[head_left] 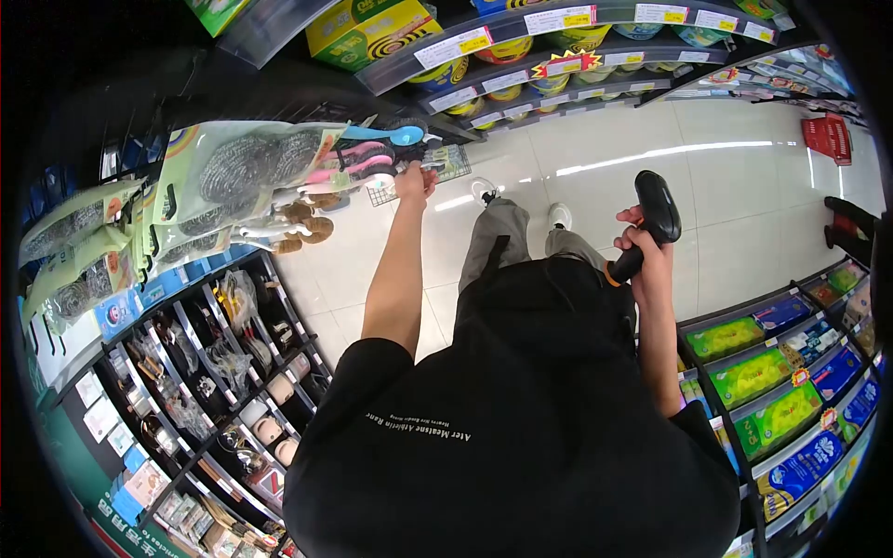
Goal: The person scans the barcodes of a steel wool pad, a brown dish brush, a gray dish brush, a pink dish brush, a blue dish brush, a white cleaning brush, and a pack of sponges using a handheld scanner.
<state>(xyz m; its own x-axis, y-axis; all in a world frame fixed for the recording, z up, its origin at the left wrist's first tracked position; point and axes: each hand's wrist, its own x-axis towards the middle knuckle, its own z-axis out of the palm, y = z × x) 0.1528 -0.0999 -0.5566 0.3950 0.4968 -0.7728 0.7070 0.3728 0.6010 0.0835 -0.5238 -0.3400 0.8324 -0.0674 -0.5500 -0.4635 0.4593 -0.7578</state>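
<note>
My left hand [416,183] is stretched forward at the front end of a row of hanging cleaning brushes. Its fingers are curled by the dark brush heads, and what lies between them is too small to make out. Beside it hang a blue-handled brush [395,136] and several pink-handled brushes [349,167]. Packs of steel-wool scourers [246,167] hang to the left, with brown-headed brushes [302,223] below them. My right hand [648,249] is wrapped round the grip of a black handheld scanner [659,206], held up over the floor with its rounded head pointing away from me.
Curved shelves [521,74] with price tags and colourful tubs run along the front. A dark rack [214,391] of small household goods stands left. Tissue-pack shelves [781,400] stand right. A red basket [826,139] is far right on the tiled floor [595,139]. A wire basket [454,166] is beyond my left hand.
</note>
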